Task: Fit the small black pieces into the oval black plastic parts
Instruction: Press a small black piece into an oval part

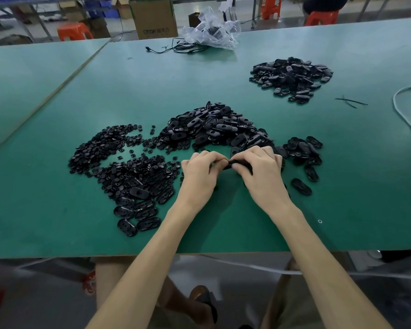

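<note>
My left hand [199,173] and my right hand [262,169] meet over the green table [57,222], both with fingers curled on one oval black plastic part [233,165] held between them. Most of that part is hidden by my fingers. A heap of small black pieces [109,150] lies to the left. A big pile of oval parts [214,127] sits just beyond my hands. Several oval parts [138,210] lie in a group at the near left, and more oval parts [304,150] lie to the right.
Another heap of oval parts [292,77] lies at the far right. A crumpled clear plastic bag [211,29] and black cables [173,47] rest at the far edge, with a cardboard box [153,17] behind. A white cable [406,110] runs along the right side.
</note>
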